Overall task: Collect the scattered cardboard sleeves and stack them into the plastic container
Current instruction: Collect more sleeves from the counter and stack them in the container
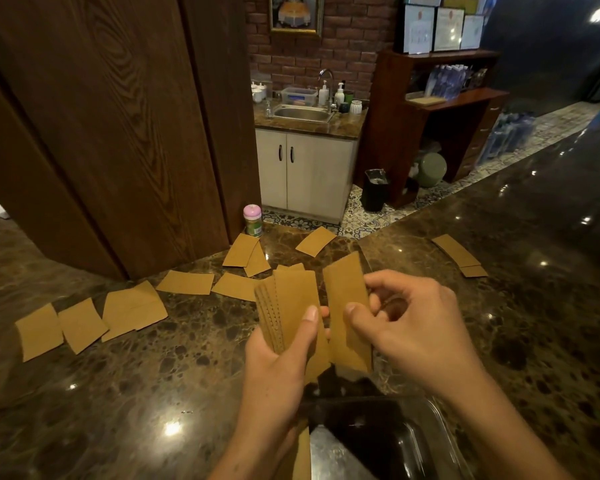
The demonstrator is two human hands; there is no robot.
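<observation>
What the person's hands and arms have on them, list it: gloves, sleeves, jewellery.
Nothing worn shows. The left hand and right hand are bare: no gloves, and no ring on the fingers in view. Neither wrist carries a watch or band. The left forearm and right forearm are uncovered down to the picture's lower edge, so no sleeve shows.

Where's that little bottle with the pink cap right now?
In the head view, the pink-capped bottle stands upright at the far edge of the marble counter, left of centre, beside the wooden panel and behind two overlapping cardboard sleeves.
</observation>
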